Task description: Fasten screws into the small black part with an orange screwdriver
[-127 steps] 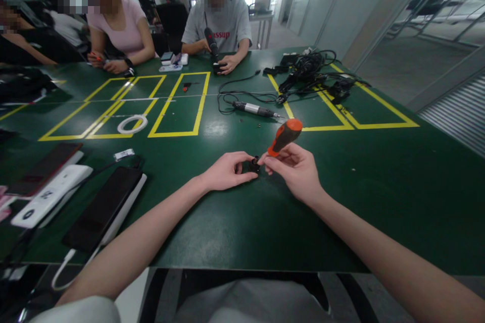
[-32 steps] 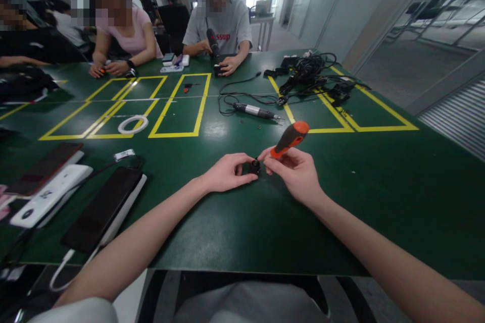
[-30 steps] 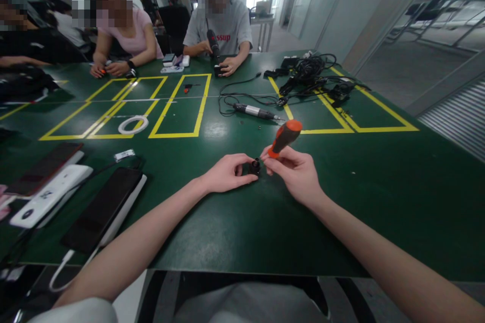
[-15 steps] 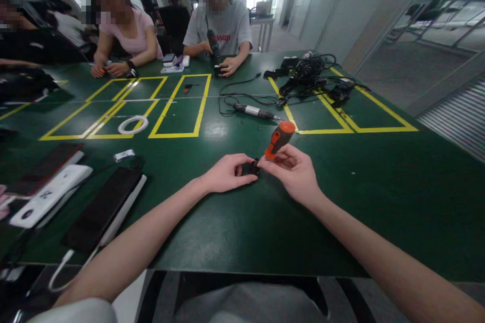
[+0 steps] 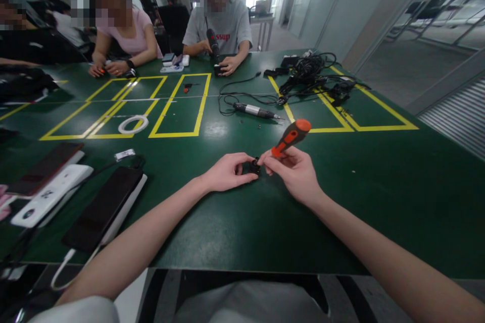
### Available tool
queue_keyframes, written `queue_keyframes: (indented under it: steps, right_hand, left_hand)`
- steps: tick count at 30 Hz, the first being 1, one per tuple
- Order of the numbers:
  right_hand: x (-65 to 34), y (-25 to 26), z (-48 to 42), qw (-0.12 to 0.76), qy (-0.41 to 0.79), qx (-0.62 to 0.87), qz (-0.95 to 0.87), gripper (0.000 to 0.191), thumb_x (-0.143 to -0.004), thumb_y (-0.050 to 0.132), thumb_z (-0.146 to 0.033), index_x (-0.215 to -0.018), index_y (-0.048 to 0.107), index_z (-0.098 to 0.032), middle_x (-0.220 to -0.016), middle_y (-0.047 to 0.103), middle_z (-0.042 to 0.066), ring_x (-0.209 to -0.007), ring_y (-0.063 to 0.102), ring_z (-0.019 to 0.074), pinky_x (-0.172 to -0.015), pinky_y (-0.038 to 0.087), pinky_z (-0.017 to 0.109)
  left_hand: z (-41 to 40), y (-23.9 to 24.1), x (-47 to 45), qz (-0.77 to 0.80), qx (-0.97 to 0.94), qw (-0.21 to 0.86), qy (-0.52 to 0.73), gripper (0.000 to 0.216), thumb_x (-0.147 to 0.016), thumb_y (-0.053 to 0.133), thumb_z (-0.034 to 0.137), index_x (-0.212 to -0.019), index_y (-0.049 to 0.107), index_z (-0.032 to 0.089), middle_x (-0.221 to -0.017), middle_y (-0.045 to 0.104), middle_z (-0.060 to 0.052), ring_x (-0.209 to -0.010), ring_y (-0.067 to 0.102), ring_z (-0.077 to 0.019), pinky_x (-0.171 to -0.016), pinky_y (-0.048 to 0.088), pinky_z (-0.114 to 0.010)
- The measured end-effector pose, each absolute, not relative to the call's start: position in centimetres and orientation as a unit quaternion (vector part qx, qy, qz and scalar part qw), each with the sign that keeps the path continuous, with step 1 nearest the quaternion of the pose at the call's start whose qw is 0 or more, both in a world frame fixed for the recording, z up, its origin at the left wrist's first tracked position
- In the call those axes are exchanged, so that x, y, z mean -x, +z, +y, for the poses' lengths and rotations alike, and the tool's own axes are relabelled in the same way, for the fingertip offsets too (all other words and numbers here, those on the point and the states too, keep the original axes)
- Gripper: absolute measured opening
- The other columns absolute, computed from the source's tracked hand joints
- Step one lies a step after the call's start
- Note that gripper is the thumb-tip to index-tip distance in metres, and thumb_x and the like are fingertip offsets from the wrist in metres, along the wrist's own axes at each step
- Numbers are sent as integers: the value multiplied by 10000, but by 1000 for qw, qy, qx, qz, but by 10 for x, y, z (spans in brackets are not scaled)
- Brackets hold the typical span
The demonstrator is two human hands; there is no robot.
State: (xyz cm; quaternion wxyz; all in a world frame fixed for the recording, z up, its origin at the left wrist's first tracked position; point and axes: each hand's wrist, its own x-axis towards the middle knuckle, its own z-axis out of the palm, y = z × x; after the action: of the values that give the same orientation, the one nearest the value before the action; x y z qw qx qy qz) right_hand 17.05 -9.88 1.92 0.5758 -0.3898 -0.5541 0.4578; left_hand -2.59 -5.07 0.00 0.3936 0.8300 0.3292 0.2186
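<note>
Between the thumb and fingers of my left hand (image 5: pixel 230 172) is a small black part (image 5: pixel 255 165), resting on the green table. Its exact kind is too small to make out. My right hand (image 5: pixel 293 171) is closed around a screwdriver (image 5: pixel 291 138) with an orange and dark grey handle, which leans up to the right. Its shaft is hidden by my fingers. The fingertips of my right hand are right beside the black part; whether they touch it I cannot tell.
Beyond my hands lies an electric screwdriver (image 5: pixel 254 110) with its cable. A cable heap (image 5: pixel 310 73) sits back right. A white ring (image 5: pixel 133 124), a power strip (image 5: pixel 51 194) and a phone (image 5: pixel 103 208) are at left. Across the table, a co-worker (image 5: pixel 220 30) holds a power tool (image 5: pixel 213 45).
The screwdriver handle has tipped further to the right, and the fingers of my right hand have shifted on it. My left hand and the black part stay in place.
</note>
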Motion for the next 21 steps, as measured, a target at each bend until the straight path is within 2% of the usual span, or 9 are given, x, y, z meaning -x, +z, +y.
queue_keyframes:
  steps: [6, 11, 13, 17, 21]
  right_hand:
    - [-173, 19, -96, 570, 442, 404, -562, 247, -732, 897, -414, -750, 766, -206, -678, 701, 5, -528, 576, 121, -520, 518, 279]
    - [-170, 19, -98, 575, 473, 368, -556, 307, -813, 830, -490, -891, 751, -204, -753, 767, 33, -530, 603, 122, -555, 561, 294]
    - [-170, 19, -98, 572, 482, 363, -555, 340, -797, 845, -505, -912, 721, -210, -759, 771, 30, -541, 613, 125, -565, 567, 293]
    - [-172, 19, -98, 567, 474, 386, -552, 347, -743, 896, -482, -814, 687, -214, -705, 741, 12, -547, 607, 126, -560, 553, 279]
    - [-172, 18, -97, 570, 463, 388, -557, 332, -760, 879, -504, -776, 725, -211, -706, 714, 9, -540, 583, 119, -548, 536, 281]
  left_hand:
    - [-50, 0, 26, 325, -830, 395, 224, 278, -889, 733, 350, -1070, 696, 141, -832, 607, 11, -607, 505, -81, -587, 396, -212]
    - [-50, -2, 26, 321, -828, 398, 228, 252, -885, 733, 337, -1047, 692, 147, -834, 599, 16, -616, 497, -79, -594, 397, -211]
    - [-50, -2, 26, 322, -830, 395, 228, 246, -884, 733, 334, -1039, 693, 147, -827, 597, 18, -617, 493, -79, -596, 393, -212]
    - [-50, -2, 26, 324, -831, 393, 224, 270, -888, 729, 350, -1056, 696, 141, -824, 603, 15, -610, 494, -79, -596, 393, -215]
    - [-50, -2, 26, 327, -830, 394, 221, 283, -886, 734, 357, -1070, 697, 145, -816, 599, 17, -606, 494, -80, -586, 391, -211]
